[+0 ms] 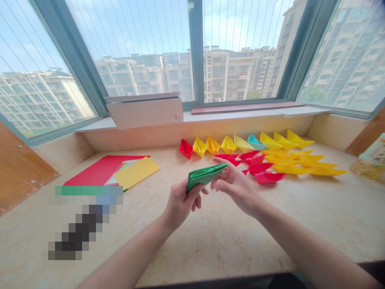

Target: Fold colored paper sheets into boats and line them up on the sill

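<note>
My left hand pinches a folded piece of green paper at its left end, with the thumb on the near side. The paper is layered and narrows to a point at the right. Close to that point is my right hand, its thumb and fingers apart. Some of its fingers lie behind the paper tip; whether they touch it I cannot tell. Beyond the hands stand folded paper boats: a red boat, several yellow boats, a blue boat and crimson boats.
Flat coloured sheets, a red sheet and a yellow sheet among them, lie at the left of the stone counter. A blurred patch hides something nearer. On the sill rests a white box. A clear container stands at far right.
</note>
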`<state>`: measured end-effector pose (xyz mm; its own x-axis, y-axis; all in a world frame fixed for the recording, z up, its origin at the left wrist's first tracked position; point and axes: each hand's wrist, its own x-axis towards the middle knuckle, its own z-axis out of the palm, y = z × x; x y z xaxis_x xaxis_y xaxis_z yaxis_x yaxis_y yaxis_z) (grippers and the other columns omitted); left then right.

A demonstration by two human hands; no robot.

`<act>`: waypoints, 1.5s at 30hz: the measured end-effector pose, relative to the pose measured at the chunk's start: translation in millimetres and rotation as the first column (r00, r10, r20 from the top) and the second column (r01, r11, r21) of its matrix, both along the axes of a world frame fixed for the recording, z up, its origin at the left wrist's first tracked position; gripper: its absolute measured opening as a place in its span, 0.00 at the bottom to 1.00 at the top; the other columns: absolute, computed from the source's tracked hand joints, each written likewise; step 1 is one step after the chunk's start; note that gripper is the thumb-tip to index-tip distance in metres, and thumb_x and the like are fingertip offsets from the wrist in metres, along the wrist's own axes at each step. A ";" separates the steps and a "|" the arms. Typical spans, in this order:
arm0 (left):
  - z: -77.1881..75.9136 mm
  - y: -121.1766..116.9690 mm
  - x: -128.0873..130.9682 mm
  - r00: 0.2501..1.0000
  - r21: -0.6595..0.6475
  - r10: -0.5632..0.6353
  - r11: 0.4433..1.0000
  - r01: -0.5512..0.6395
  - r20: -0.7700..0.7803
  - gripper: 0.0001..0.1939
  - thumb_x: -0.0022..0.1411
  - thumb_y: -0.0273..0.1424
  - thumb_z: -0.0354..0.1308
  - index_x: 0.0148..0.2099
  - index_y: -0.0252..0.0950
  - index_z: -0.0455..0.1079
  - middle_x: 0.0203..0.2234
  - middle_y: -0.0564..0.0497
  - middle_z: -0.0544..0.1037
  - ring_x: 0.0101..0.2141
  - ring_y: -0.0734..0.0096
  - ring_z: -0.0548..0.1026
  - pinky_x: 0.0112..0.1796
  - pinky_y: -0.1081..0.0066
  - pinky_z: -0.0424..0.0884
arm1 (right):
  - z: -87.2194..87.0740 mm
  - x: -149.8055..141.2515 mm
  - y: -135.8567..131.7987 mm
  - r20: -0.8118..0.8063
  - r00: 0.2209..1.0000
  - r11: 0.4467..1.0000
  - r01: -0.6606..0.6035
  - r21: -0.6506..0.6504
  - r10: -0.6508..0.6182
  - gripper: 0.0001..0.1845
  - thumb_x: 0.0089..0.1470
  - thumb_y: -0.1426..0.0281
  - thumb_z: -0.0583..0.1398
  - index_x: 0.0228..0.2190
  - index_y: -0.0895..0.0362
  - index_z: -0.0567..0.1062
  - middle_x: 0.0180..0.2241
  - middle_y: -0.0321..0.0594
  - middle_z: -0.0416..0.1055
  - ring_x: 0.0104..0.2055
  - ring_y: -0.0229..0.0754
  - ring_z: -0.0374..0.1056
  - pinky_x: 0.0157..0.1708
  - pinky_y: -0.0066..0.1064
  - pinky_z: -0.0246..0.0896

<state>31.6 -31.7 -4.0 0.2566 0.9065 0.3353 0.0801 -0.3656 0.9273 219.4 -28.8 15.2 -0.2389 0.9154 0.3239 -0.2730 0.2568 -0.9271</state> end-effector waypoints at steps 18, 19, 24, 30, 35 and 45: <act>-2.6 -6.9 8.7 0.991 -0.117 -0.119 0.985 0.125 0.054 0.22 0.64 0.48 0.56 0.39 0.30 0.72 0.29 0.44 0.80 0.15 0.74 0.74 0.13 0.76 0.66 | -9.8 -3.6 1.5 0.093 0.994 0.992 0.045 0.117 -0.056 0.21 0.54 0.51 0.63 0.24 0.56 0.74 0.20 0.35 0.70 0.23 0.38 0.66 0.26 0.31 0.62; -1.2 -6.9 7.8 0.990 -0.123 -0.135 0.982 0.140 0.052 0.24 0.64 0.49 0.55 0.38 0.29 0.73 0.28 0.44 0.80 0.15 0.74 0.74 0.13 0.77 0.65 | -9.9 -3.6 0.8 0.117 0.992 0.990 0.040 0.135 -0.056 0.22 0.56 0.50 0.62 0.24 0.56 0.74 0.21 0.35 0.71 0.23 0.39 0.67 0.26 0.31 0.62; 4.2 -9.0 5.2 0.995 -0.095 -0.101 0.991 0.099 -0.012 0.27 0.66 0.49 0.53 0.28 0.30 0.72 0.14 0.52 0.71 0.10 0.82 0.62 0.12 0.79 0.52 | -6.4 -1.8 -2.8 0.177 0.962 0.956 0.165 0.241 -0.210 0.37 0.66 0.48 0.44 0.19 0.56 0.75 0.18 0.40 0.71 0.26 0.42 0.70 0.31 0.33 0.64; 3.0 -6.0 6.4 0.988 -0.143 -0.152 0.978 0.154 0.028 0.25 0.66 0.48 0.53 0.32 0.30 0.74 0.17 0.50 0.75 0.12 0.79 0.66 0.14 0.78 0.57 | -9.3 6.6 -5.6 0.328 0.842 0.860 0.269 0.434 -0.428 0.37 0.68 0.52 0.41 0.22 0.54 0.80 0.18 0.39 0.73 0.23 0.41 0.69 0.27 0.32 0.63; 5.8 10.2 3.5 0.985 -0.082 -0.047 0.995 0.061 0.166 0.23 0.61 0.46 0.62 0.49 0.32 0.75 0.48 0.40 0.79 0.49 0.59 0.76 0.51 0.64 0.70 | -19.0 16.3 -1.0 0.214 0.803 0.660 0.270 0.701 -0.556 0.24 0.68 0.57 0.46 0.51 0.52 0.76 0.41 0.47 0.80 0.43 0.48 0.76 0.41 0.38 0.71; 12.8 16.6 -8.5 0.886 -0.256 -0.025 0.953 0.160 0.463 0.21 0.62 0.42 0.62 0.52 0.33 0.70 0.45 0.42 0.80 0.41 0.58 0.81 0.40 0.62 0.78 | -30.8 17.1 12.1 0.479 0.749 0.645 -0.090 0.759 -0.458 0.28 0.65 0.78 0.51 0.64 0.51 0.60 0.68 0.47 0.50 0.69 0.49 0.50 0.63 0.48 0.58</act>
